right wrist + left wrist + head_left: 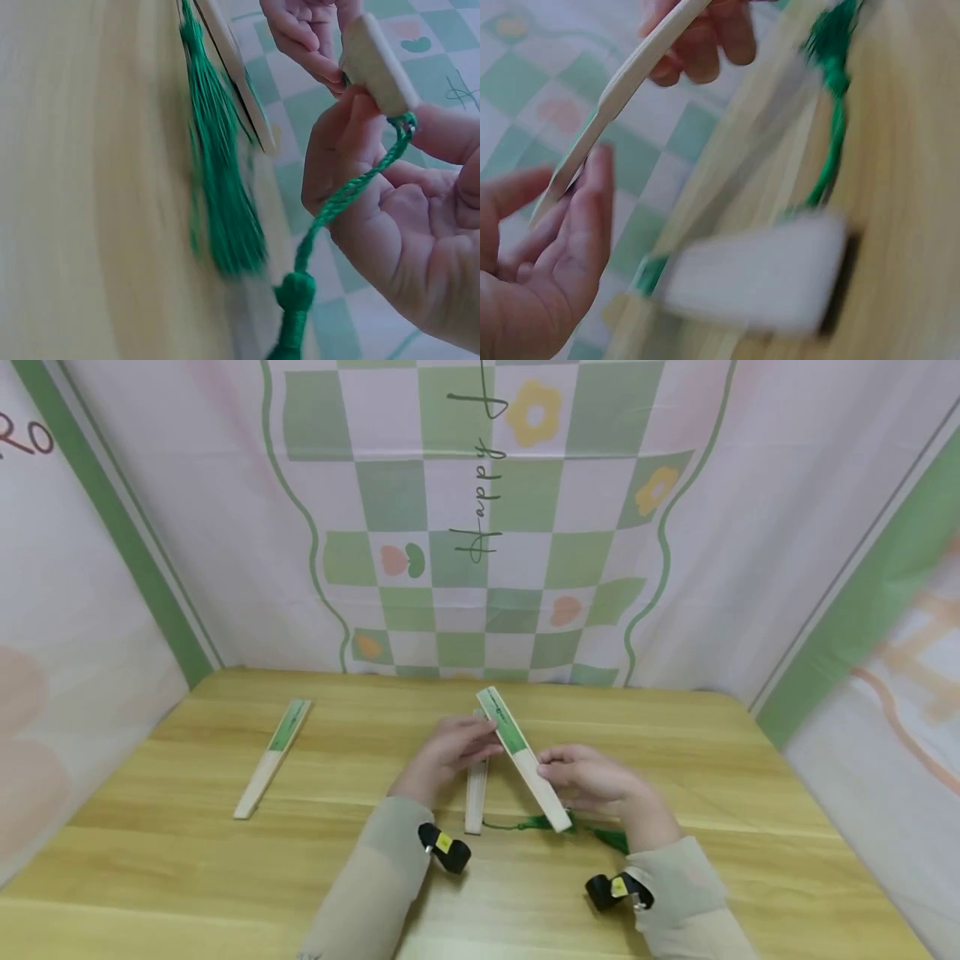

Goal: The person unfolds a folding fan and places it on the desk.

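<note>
A closed folding fan (542, 789) with pale ribs and a green printed strip is held tilted above the table. My right hand (596, 781) pinches its lower part between thumb and fingers. Near the green upper end, my left hand (450, 750) holds the same fan between thumb and fingers. From the held fan's end hangs a green cord with a tassel (296, 300). Beneath, a second closed fan (475, 802) lies on the table, partly hidden by my left hand. Its green tassel (217, 172) stretches out to the right.
A third closed fan (272, 762) lies slanted on the left of the wooden table (187, 877). Behind the table's back edge hangs a checked green and white cloth (457, 610), with printed cloth on both sides.
</note>
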Demonstrator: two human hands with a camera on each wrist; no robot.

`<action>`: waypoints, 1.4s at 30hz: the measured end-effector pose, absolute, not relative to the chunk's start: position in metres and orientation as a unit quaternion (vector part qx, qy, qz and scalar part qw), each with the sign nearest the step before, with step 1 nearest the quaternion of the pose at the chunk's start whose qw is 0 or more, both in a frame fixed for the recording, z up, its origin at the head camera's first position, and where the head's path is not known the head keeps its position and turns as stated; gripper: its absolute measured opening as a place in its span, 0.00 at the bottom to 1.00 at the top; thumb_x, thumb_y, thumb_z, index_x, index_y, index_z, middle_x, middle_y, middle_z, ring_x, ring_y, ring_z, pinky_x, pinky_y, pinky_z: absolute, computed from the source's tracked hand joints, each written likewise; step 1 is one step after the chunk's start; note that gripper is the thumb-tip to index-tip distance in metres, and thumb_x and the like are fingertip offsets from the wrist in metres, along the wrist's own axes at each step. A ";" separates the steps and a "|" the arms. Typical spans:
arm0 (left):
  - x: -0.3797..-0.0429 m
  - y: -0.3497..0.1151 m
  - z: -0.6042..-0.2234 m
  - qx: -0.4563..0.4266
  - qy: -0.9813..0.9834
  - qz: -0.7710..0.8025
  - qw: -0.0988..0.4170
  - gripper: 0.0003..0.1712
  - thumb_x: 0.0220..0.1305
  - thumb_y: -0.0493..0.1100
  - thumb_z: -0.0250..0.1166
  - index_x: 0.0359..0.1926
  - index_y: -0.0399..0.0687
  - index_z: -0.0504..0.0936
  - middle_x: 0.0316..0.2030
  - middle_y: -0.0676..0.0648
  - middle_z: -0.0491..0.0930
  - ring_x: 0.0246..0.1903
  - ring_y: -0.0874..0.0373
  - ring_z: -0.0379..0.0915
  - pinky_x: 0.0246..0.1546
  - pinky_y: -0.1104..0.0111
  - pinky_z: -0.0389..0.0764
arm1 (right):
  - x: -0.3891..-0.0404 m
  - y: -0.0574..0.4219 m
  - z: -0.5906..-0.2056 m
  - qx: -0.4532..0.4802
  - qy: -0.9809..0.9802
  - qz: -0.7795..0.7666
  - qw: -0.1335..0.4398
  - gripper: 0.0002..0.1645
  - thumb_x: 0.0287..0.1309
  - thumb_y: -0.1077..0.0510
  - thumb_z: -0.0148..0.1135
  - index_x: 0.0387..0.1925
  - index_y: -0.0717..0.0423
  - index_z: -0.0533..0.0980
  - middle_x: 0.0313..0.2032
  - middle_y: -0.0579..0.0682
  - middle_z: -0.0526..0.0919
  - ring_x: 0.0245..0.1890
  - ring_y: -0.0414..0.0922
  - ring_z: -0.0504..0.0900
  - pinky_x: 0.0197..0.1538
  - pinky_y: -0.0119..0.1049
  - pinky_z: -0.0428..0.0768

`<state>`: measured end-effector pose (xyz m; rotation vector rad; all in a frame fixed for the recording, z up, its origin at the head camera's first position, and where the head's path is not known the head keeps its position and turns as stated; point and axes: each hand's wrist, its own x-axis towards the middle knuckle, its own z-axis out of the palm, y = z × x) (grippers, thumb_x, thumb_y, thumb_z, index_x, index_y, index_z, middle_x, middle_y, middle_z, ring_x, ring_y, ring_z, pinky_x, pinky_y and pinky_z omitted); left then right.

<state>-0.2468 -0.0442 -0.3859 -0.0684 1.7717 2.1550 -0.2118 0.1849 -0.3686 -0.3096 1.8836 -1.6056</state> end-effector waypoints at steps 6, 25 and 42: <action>-0.247 -0.064 -0.394 -0.006 0.633 0.754 0.176 0.17 0.69 0.35 0.61 0.54 0.27 0.77 0.33 0.45 0.86 0.29 0.62 0.84 0.36 0.75 0.85 | -0.220 0.158 -0.378 -0.114 0.661 -0.666 0.326 0.06 0.72 0.64 0.48 0.46 0.62 0.70 0.39 0.46 0.77 0.41 0.39 0.77 0.47 0.33 0.80; -0.249 -0.082 -0.406 -0.068 0.627 0.757 0.168 0.15 0.66 0.34 0.63 0.51 0.30 0.80 0.32 0.47 0.86 0.30 0.61 0.84 0.37 0.76 0.84 | -0.224 0.128 -0.394 -0.079 0.650 -0.694 0.298 0.06 0.71 0.63 0.51 0.46 0.62 0.72 0.37 0.45 0.80 0.39 0.39 0.80 0.46 0.32 0.79; -0.250 -0.081 -0.408 -0.063 0.626 0.759 0.169 0.16 0.67 0.35 0.62 0.52 0.28 0.78 0.32 0.47 0.85 0.31 0.61 0.84 0.38 0.76 0.84 | -0.227 0.126 -0.396 -0.066 0.651 -0.700 0.286 0.14 0.72 0.63 0.50 0.53 0.69 0.71 0.39 0.45 0.81 0.42 0.39 0.81 0.49 0.30 0.79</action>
